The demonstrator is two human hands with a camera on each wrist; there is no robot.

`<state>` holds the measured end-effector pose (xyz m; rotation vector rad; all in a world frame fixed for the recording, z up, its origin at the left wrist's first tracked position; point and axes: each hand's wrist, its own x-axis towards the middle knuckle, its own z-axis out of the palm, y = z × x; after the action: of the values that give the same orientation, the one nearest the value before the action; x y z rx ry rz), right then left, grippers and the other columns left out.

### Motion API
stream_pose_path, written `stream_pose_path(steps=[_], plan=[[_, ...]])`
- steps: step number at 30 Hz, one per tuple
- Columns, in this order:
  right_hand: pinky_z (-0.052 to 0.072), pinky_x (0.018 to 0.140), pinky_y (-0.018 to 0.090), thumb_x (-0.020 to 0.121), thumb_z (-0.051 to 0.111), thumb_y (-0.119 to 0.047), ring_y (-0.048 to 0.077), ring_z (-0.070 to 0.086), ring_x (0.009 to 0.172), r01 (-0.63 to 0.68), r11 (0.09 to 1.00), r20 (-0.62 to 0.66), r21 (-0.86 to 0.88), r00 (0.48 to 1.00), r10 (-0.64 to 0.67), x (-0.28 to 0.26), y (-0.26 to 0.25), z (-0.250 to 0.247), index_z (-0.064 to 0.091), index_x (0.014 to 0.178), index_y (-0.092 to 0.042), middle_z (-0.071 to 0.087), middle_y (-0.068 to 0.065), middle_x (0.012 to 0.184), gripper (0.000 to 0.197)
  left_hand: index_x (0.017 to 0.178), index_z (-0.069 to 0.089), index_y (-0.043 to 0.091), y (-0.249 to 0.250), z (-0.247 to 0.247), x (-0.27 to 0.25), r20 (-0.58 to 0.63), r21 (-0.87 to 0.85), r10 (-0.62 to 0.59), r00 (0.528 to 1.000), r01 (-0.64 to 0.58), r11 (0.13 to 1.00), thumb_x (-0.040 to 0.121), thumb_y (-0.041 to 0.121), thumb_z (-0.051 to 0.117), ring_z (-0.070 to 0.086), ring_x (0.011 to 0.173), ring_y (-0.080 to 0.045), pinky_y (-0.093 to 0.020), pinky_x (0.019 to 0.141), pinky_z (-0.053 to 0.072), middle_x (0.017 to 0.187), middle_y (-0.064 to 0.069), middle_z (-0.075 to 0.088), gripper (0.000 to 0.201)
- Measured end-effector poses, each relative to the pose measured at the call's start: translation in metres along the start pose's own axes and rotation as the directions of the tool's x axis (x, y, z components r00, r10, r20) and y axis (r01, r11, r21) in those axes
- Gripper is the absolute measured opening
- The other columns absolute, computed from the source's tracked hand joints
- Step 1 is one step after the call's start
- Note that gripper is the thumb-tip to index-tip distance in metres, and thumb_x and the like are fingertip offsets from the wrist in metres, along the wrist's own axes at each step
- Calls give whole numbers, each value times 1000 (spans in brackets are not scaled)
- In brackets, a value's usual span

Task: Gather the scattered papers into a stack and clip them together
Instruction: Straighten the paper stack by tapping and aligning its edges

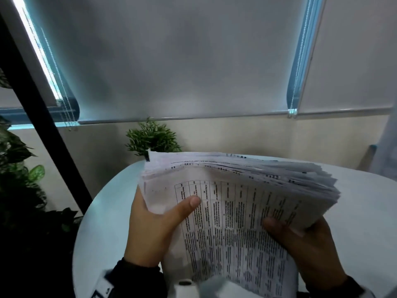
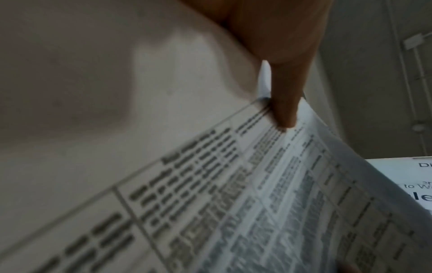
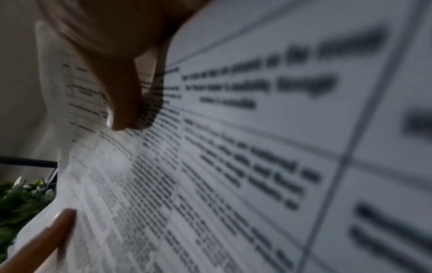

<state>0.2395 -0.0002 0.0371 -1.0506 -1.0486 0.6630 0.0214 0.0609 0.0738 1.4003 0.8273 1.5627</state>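
A thick stack of printed papers (image 1: pixel 238 203) stands tilted upright over the round white table (image 1: pixel 103 214), its top edges fanned unevenly. My left hand (image 1: pixel 154 224) grips the stack's left side, thumb pressed on the front sheet, fingers hidden behind. On the right side my right hand (image 1: pixel 305 239) holds the stack, thumb on the front page. The left wrist view shows the left thumb (image 2: pixel 285 103) pressing the printed sheet (image 2: pixel 257 194). In the right wrist view the right thumb (image 3: pixel 124 103) lies on the table-printed page (image 3: pixel 233 157). No clip is in view.
A small green potted plant (image 1: pixel 152 139) stands at the table's far edge behind the papers. A black slanted pole (image 1: pixel 45 108) and leafy plants (image 1: pixel 19 168) are at the left. Grey roller blinds (image 1: pixel 182 61) cover the window above a beige wall.
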Motion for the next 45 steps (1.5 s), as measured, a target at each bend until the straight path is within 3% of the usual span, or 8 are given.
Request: stream_pose_path(steps=[3, 8, 12, 17, 20, 27, 40, 45], plan=[[54, 62, 16, 57, 75, -19, 10, 69, 88, 30, 999, 15, 30, 999, -30, 2, 6, -4, 56, 110, -22, 71, -8, 98, 56, 103, 49, 25, -15, -6, -4, -39, 33, -49, 998, 50, 998, 50, 9, 81, 69, 79, -1, -14, 59, 53, 90, 15, 71, 64], [55, 68, 18, 50, 84, -55, 7, 68, 90, 47, 999, 45, 25, 998, -48, 2, 14, -7, 59, 104, -24, 71, -6, 102, 67, 98, 46, 30, -32, -17, -7, -10, 53, -161, 987, 161, 985, 45, 11, 93, 67, 77, 5, -12, 57, 52, 93, 5, 68, 74], [55, 70, 19, 61, 75, -13, 10, 69, 89, 47, 996, 42, 82, 998, -51, 0, 20, -14, 68, 95, -33, 73, -4, 97, 40, 111, 51, 34, -40, -25, -6, 96, 6, -196, 976, 196, 981, 31, 33, 89, 70, 88, -8, -20, 63, 56, 100, 11, 71, 89], [59, 72, 32, 38, 88, -56, 22, 72, 87, -98, 995, 116, -17, 988, 99, -1, 25, 0, 73, 96, -18, 75, 6, 94, 71, 92, 73, 17, -51, -15, -10, 164, -2, -255, 953, 259, 966, 32, 38, 90, 73, 86, -25, -28, 65, 58, 93, -7, 76, 66], [60, 65, 33, 56, 80, -20, 27, 72, 81, -68, 997, 79, 34, 995, 65, 8, 12, 7, 72, 90, -7, 75, 9, 86, 38, 89, 74, 18, -49, -14, -5, 99, -31, -218, 971, 222, 975, 39, 34, 84, 73, 82, -24, -32, 65, 59, 91, -6, 76, 54], [57, 63, 27, 22, 92, -52, 24, 72, 84, -171, 985, 175, 41, 971, 161, 9, 21, -1, 64, 105, -13, 74, 7, 96, 96, 114, 62, 11, -53, -30, -4, 180, -4, -245, 953, 249, 968, 37, 38, 88, 71, 95, -26, -38, 78, 59, 103, -7, 74, 85], [54, 60, 17, 52, 80, -16, 9, 72, 74, -83, 996, 58, -42, 995, 85, 0, 19, 15, 72, 83, -16, 75, -8, 80, 33, 92, 71, 15, -47, -22, -10, 108, 0, -195, 975, 196, 981, 57, 7, 84, 73, 79, -15, -18, 60, 54, 87, 2, 76, 37], [56, 61, 24, 52, 75, -3, 15, 72, 77, -76, 994, 108, 74, 992, 67, 4, 18, 13, 75, 78, -13, 76, 0, 81, 28, 99, 69, 17, -46, -31, -6, 117, -22, -162, 980, 166, 986, 39, 41, 90, 72, 89, -20, -31, 71, 58, 96, -4, 76, 67]])
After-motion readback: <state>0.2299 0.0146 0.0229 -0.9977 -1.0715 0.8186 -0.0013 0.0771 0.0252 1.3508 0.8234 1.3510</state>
